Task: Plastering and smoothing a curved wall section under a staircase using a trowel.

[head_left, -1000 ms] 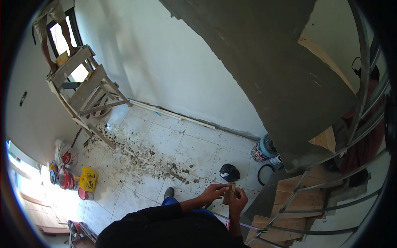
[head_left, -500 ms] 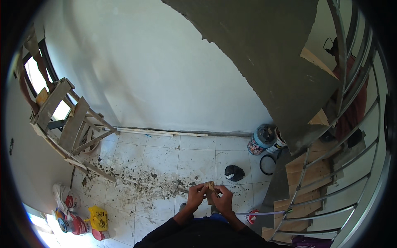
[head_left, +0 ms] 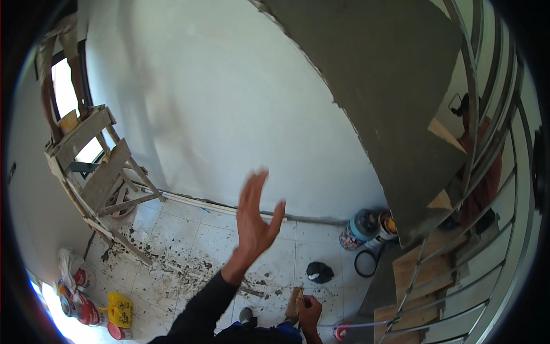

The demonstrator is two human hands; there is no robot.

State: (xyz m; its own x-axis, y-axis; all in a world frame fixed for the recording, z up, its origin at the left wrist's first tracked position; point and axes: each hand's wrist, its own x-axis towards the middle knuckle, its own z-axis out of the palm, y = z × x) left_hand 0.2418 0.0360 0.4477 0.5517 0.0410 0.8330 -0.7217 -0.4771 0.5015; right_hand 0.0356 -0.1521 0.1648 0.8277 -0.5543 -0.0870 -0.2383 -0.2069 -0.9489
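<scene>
My left hand point(head_left: 256, 223) is raised in front of the white wall with its fingers and thumb spread, holding nothing; motion blurs the fingertips. Lower down and to the right, close to my body, my right hand point(head_left: 310, 311) pinches a tan, flat strip point(head_left: 293, 301). The strip could be paper, card or thin wood; I cannot make out which. Its lower end hangs beside my legs, above the tiled floor.
A wooden trestle point(head_left: 109, 166) at left carries a standing person. Paint cans point(head_left: 86, 312) and a yellow jug point(head_left: 119, 309) stand below. At right are a blue bucket point(head_left: 354, 232), a black bag point(head_left: 319, 272), a metal railing point(head_left: 452, 275) and another person point(head_left: 481, 172) by the stairs. Debris litters the tiles.
My left hand has let go of the tan strip and swung up and forward, opening. My right hand keeps the strip, now lower in view. The whole view has shifted slightly.
</scene>
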